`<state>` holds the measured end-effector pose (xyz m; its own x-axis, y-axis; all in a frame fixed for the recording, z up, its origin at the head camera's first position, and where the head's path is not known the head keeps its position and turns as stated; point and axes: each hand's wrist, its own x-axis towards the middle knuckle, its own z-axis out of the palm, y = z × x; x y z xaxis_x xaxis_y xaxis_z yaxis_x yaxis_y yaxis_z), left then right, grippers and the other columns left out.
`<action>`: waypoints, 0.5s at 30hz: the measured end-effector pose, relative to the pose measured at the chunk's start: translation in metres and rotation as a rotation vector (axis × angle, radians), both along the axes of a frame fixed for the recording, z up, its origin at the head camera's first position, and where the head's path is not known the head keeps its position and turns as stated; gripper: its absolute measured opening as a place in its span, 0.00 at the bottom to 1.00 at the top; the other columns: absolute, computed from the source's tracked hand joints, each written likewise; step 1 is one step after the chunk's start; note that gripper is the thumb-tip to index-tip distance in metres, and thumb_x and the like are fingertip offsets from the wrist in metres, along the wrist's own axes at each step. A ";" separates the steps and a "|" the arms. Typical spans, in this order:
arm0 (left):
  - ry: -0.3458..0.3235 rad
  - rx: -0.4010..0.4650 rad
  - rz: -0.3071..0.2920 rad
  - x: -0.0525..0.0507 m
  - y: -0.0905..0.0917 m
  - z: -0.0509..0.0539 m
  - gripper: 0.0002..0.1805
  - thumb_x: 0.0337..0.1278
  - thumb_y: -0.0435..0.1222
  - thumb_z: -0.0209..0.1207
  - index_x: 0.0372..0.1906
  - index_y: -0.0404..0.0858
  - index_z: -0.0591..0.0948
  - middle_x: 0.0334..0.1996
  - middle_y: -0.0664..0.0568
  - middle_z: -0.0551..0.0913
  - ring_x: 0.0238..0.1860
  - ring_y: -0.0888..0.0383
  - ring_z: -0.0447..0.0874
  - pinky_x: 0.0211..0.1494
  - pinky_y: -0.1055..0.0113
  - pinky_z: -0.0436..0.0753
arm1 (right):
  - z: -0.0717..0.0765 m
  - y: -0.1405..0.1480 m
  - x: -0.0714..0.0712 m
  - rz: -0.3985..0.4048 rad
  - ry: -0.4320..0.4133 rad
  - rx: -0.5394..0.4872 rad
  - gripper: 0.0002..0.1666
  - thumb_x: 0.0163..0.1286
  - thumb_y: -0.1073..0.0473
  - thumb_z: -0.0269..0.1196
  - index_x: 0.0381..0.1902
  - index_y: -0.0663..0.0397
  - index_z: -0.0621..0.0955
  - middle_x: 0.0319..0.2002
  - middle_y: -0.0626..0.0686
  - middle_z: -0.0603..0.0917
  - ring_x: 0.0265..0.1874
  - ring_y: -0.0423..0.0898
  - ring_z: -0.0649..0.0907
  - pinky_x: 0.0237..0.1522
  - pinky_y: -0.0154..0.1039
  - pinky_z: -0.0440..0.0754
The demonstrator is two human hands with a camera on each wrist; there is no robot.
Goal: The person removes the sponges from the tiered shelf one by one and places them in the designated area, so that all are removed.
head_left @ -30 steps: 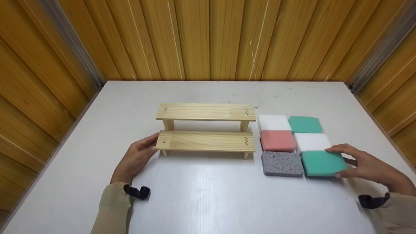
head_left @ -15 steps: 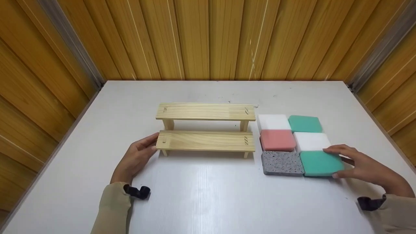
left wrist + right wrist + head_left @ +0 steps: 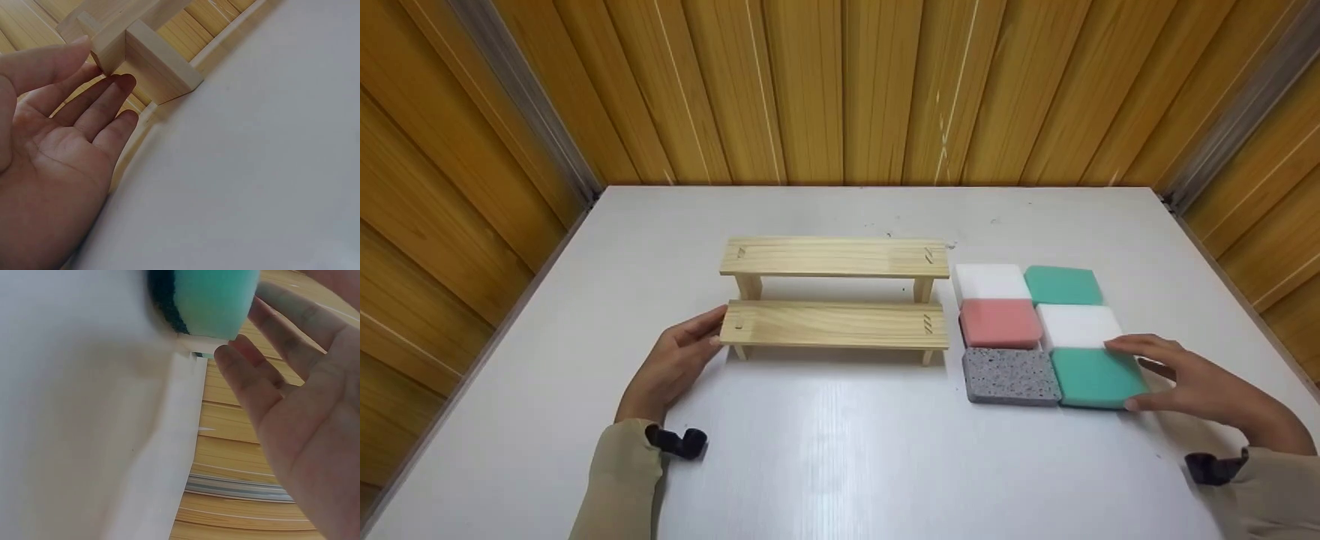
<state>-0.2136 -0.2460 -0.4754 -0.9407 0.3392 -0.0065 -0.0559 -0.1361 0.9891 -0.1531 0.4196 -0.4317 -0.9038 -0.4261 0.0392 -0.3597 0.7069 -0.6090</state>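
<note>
In the head view, my left hand (image 3: 675,367) touches the left end of a low wooden shelf (image 3: 832,325), its fingers loosely extended. The left wrist view shows the thumb and index finger against the shelf's end (image 3: 109,50), above a wooden leg (image 3: 163,64). My right hand (image 3: 1207,382) rests with index finger and thumb against a green sponge (image 3: 1099,377), which lies on the table. In the right wrist view, nearly straight fingers (image 3: 242,377) stand beside this sponge, whose underside is dark and rough. Left of it sits a grey speckled sponge (image 3: 1011,376); behind it, a white one (image 3: 1080,327).
A taller wooden shelf (image 3: 832,257) stands behind the low one. Beyond the grey sponge lie a pink sponge (image 3: 1001,322), another white sponge (image 3: 991,281) and a second green sponge (image 3: 1063,285), in two columns. Wood-patterned walls (image 3: 877,90) enclose the white table (image 3: 810,465) at the back and sides.
The near green sponge has shifted slightly left against the grey sponge and now lies flatter. My right hand has moved slightly left with it. The left hand stays at the shelf's end.
</note>
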 end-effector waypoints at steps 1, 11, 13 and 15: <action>-0.001 -0.003 -0.002 0.000 0.000 0.000 0.35 0.64 0.31 0.56 0.73 0.31 0.57 0.74 0.42 0.56 0.75 0.51 0.54 0.69 0.75 0.67 | 0.000 0.000 0.000 0.003 0.003 0.001 0.41 0.52 0.65 0.72 0.64 0.61 0.70 0.57 0.16 0.56 0.55 0.08 0.53 0.52 0.08 0.60; 0.002 0.009 -0.002 -0.001 0.000 -0.001 0.34 0.64 0.29 0.55 0.72 0.30 0.57 0.74 0.41 0.56 0.74 0.53 0.58 0.69 0.74 0.68 | 0.003 -0.001 0.002 -0.065 -0.019 0.038 0.40 0.55 0.60 0.72 0.64 0.59 0.71 0.56 0.19 0.57 0.52 0.07 0.54 0.51 0.10 0.64; 0.006 0.003 -0.002 -0.001 0.000 -0.002 0.33 0.64 0.29 0.54 0.72 0.30 0.57 0.74 0.41 0.56 0.73 0.53 0.58 0.69 0.74 0.68 | 0.005 -0.002 0.003 -0.095 -0.031 0.051 0.40 0.56 0.58 0.71 0.66 0.57 0.70 0.56 0.20 0.57 0.50 0.07 0.54 0.50 0.10 0.64; 0.004 0.002 -0.001 -0.001 -0.001 -0.002 0.32 0.65 0.28 0.53 0.72 0.30 0.58 0.74 0.41 0.57 0.74 0.53 0.58 0.69 0.74 0.67 | 0.006 -0.003 0.003 -0.106 -0.020 0.041 0.38 0.58 0.58 0.71 0.66 0.56 0.71 0.57 0.25 0.61 0.51 0.07 0.55 0.50 0.09 0.63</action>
